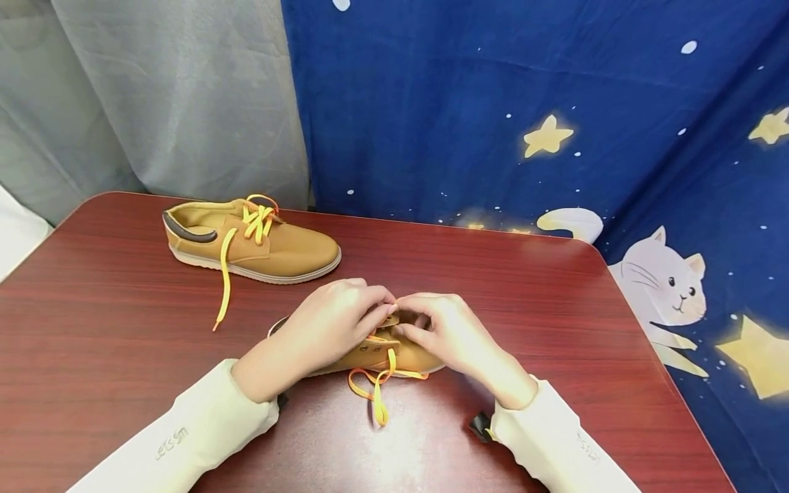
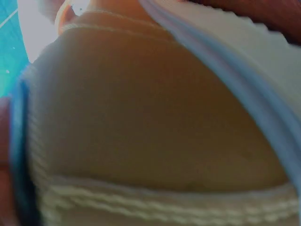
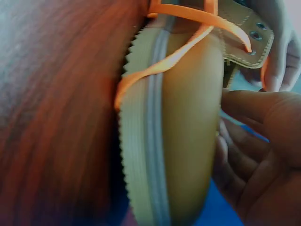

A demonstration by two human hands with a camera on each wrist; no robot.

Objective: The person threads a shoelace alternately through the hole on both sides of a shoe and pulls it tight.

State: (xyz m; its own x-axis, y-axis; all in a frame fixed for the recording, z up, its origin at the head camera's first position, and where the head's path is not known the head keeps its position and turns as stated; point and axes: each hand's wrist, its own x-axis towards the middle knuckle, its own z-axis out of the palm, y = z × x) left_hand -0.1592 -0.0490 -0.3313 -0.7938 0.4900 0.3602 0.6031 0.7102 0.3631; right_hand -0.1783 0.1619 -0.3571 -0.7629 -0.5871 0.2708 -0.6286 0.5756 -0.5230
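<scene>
Spanning the near shoe (image 1: 370, 359) on the table (image 1: 123, 383) — long axis left to right, toe by my right hand (image 1: 453, 332), heel by my left hand (image 1: 339, 318). Both half-curled, fingertips close above its middle — what they pinch, can't tell.

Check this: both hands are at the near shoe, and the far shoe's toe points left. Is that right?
Not quite: the far shoe points its toe right, as the head view shows. The left hand and right hand are indeed at the near shoe.
</scene>
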